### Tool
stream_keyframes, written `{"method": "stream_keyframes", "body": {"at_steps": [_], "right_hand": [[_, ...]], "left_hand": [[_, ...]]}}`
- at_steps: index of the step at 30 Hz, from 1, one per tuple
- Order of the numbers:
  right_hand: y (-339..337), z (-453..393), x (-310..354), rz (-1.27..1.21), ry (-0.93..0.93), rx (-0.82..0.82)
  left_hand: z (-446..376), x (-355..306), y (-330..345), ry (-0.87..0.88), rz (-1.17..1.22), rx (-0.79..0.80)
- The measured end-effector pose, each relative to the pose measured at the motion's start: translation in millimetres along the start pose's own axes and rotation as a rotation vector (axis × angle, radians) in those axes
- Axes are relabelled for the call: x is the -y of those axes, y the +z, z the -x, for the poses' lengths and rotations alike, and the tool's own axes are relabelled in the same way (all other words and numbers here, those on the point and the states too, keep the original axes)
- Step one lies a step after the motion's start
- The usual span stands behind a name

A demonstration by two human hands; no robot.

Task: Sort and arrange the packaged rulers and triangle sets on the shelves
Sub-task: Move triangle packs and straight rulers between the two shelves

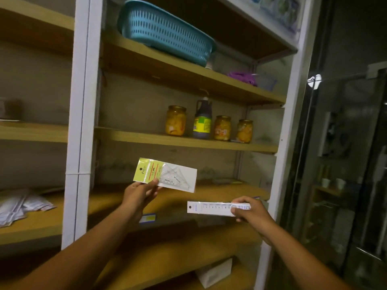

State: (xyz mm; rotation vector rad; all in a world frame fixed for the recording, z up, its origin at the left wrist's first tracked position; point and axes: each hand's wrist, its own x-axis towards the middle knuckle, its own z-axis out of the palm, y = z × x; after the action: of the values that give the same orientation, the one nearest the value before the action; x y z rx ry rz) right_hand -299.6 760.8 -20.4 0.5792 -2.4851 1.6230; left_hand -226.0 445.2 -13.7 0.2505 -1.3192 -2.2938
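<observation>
The shelving unit (80,130) with white uprights and wooden boards filled the view. A teal basket (165,32) lay tipped on an upper board. Below it stood three jars (176,120) of yellow fruit and one dark bottle (202,120). On the left bay's shelf, a loose pile of white packets (18,206) lay.

The left hand (139,194) held the packaged triangle set (165,174) raised before the lower shelf, thumb pinching its yellow header card, fingers behind. The right hand (251,210) gripped the packaged ruler (211,208) at its right end, fingers curled over it, the ruler level and just below the triangle set, apart from it. A small white box (214,273) sat on the bottom shelf.
</observation>
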Motion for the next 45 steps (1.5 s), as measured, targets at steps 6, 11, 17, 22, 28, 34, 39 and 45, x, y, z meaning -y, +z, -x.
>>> {"method": "stream_keyframes", "body": {"at_steps": [6, 11, 17, 22, 28, 34, 39, 45], "right_hand": [[4, -68, -13, 0.023, -0.042, -0.023], [9, -121, -37, -0.028, -0.042, -0.035], [14, -192, -66, -0.065, -0.049, 0.027], [12, -251, -86, -0.061, -0.083, 0.164], [27, -318, -103, -0.061, -0.062, 0.311], [91, -364, -125, 0.003, -0.039, 0.374], [127, -399, -134, 0.13, -0.122, 0.364], [145, -423, -146, 0.34, -0.225, 0.418]], "left_hand": [[-57, 10, 19, 0.027, -0.034, -0.017], [-91, 24, 31, 0.034, -0.042, -0.057], [-131, 43, 53, 0.089, -0.074, -0.128], [-158, 68, 75, 0.15, -0.08, -0.232], [-172, 80, 88, 0.182, -0.08, -0.357], [-178, 80, 70, 0.198, -0.082, -0.47], [-203, 72, 55, 0.24, -0.096, -0.502], [-234, 78, 48, 0.283, -0.135, -0.454]]}}
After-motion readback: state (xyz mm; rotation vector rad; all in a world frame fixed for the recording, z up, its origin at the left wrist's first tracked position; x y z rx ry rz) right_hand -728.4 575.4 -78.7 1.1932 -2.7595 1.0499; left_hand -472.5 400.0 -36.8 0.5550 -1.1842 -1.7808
